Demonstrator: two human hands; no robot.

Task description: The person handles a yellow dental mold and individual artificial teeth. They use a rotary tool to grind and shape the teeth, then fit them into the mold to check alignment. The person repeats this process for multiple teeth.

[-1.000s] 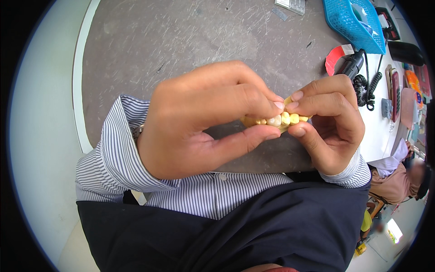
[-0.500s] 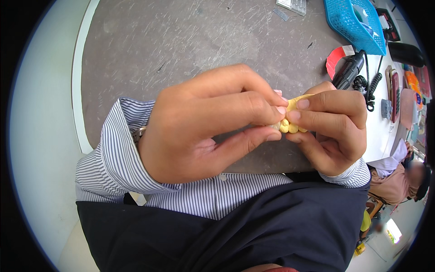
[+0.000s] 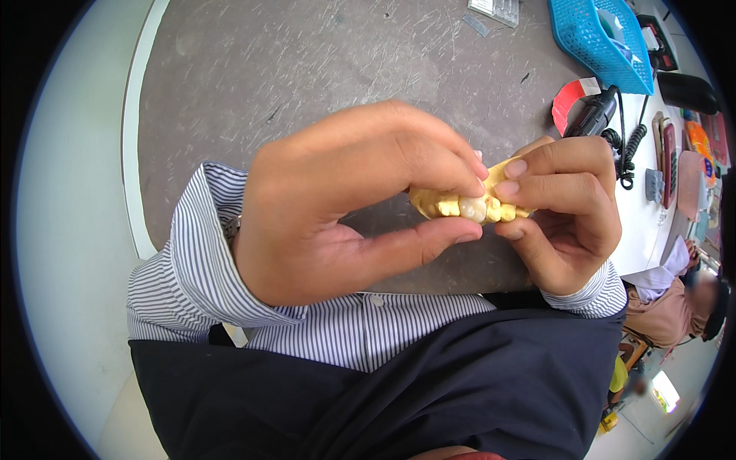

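A yellow dental model [image 3: 497, 178] with several teeth is held above the table. Among its teeth sits a pale, off-white dental crown [image 3: 472, 208]. My left hand [image 3: 330, 207] has its thumb at the crown's near side and its fingertips at the far side, closed round it in a loose pinch. The fingertips partly cover the model behind. My right hand [image 3: 575, 203] grips the model's right end, with two fingers on top and the thumb beneath.
The brown, scratched table [image 3: 307, 69] has a pale edge at left. To the right are a black handpiece [image 3: 590, 117] with a coiled cord, a red strip [image 3: 566, 103] and a blue basket [image 3: 586, 38]. A small clear case [image 3: 502, 9] lies at the back. Another person [image 3: 663, 307] sits at far right.
The left fingers have spread and shifted slightly left, baring the crown and the model's left teeth, hidden before. The model appears turned a little; my right hand still grips it.
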